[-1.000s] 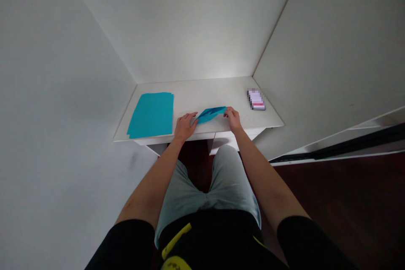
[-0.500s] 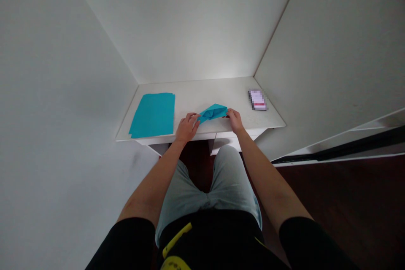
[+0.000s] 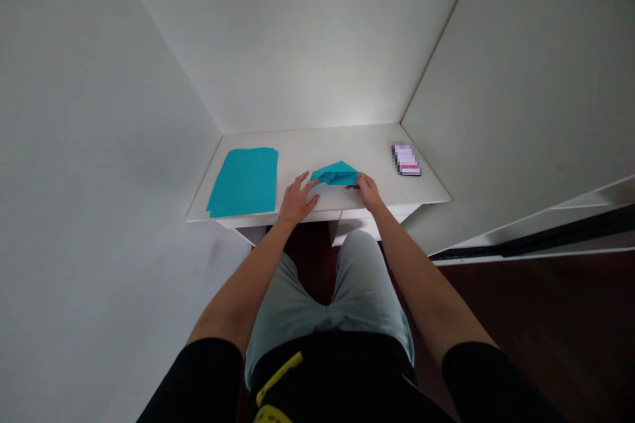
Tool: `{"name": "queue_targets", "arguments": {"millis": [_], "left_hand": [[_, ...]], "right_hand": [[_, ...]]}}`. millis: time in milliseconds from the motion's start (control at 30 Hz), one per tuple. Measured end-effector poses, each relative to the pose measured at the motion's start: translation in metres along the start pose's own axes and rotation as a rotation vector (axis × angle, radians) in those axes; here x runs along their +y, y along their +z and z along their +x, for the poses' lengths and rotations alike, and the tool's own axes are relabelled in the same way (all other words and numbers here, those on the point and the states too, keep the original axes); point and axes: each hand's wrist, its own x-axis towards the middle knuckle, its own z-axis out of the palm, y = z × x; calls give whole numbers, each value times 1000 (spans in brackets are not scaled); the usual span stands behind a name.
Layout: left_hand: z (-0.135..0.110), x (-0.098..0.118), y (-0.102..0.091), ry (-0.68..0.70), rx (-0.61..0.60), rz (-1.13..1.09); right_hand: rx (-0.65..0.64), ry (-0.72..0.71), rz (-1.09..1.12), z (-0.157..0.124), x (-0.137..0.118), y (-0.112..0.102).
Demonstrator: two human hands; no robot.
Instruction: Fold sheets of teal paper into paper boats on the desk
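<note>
A folded piece of blue paper (image 3: 338,175) is in front of me at the middle of the white desk, its upper edge peaked and a fold showing inside. My right hand (image 3: 368,190) pinches its right end between thumb and fingers. My left hand (image 3: 298,199) is at the left end with its fingers spread; a fingertip is at the paper's left corner, and I cannot tell whether it touches. The thumb stands apart from the paper.
To the left lies a stack of blue paper sheets (image 3: 244,182) on the white desk (image 3: 297,139). A phone (image 3: 407,159) with a blurred screen rests at the right. Walls enclose the desk at the back and both sides. A drawer (image 3: 354,229) is under the front edge.
My left hand has loosened from the paper's left end and its fingers have spread. The folded paper has turned a little and lies more level. My right hand keeps its pinch.
</note>
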Motion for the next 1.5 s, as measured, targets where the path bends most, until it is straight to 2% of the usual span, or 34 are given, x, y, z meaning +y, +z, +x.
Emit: {"name": "queue_targets", "arguments": {"millis": [200,400,500,700,833,933,1000,1133,1267,1400,1500], "left_hand": [[21,19,3,105,-29,67],[34,29,13,-59,77,60],[35,29,12,-81,86,72],[33,35,9,-34,11,108],[33,36,6,-34,-24,131],[31,34,1,13,-39,145],[29,33,-4,64,-50,154],[22,31,-11,174,-81,152],[14,33,-16,223,-95,161],[5,32,-22,317,-159,140],[-1,28,-24,313,-155,89]], "right_hand": [[-30,-31,-71,2,2,-1],[-13,-25,-86,2,3,0],[-3,-22,-92,3,6,0],[15,-43,-103,2,7,2],[30,-27,-286,0,4,6],[9,-13,-459,0,0,7],[9,-32,-497,0,-1,7],[46,-57,-492,0,1,7],[89,-62,-459,-1,3,7],[110,-56,-443,0,5,7],[128,-77,-452,3,8,8]]}}
